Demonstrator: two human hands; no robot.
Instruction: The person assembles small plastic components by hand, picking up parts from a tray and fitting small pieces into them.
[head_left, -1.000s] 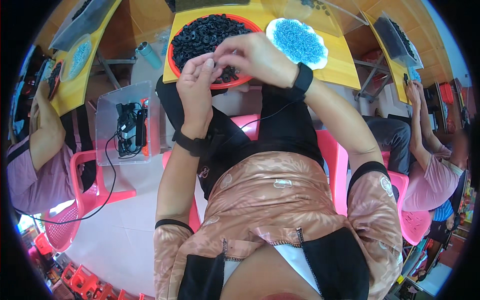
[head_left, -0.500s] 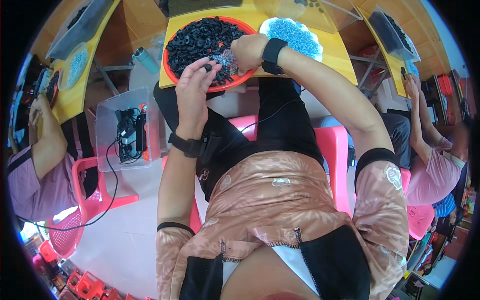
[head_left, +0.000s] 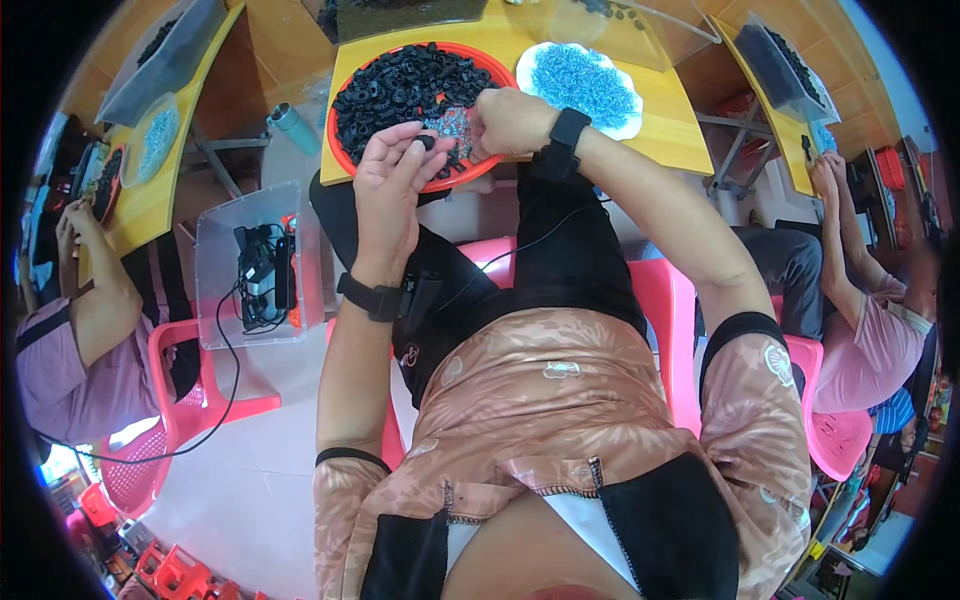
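Observation:
A round red tray [head_left: 503, 75] at the table's front edge is heaped with small black plastic parts [head_left: 410, 85]. At its near right side lies a small pile of clear-bluish pieces [head_left: 447, 124]. My left hand [head_left: 390, 185] is over the near rim, palm up, pinching a small black plastic part [head_left: 425, 142] between thumb and fingertips. Just right of it, my right hand [head_left: 515, 120] reaches down at the pile with its fingers curled together. Whatever those fingertips hold is hidden. Both wrists wear black bands.
A white scalloped dish [head_left: 634, 98] of blue-clear pieces stands right of the tray on the yellow table [head_left: 680, 120]. A clear bin [head_left: 215, 290] with cabled devices and a green bottle [head_left: 295, 130] are on the left. Co-workers sit on both sides.
My right hand has shifted slightly right and nearer to me, along the small pile. My left hand has dipped a little, keeping its black part.

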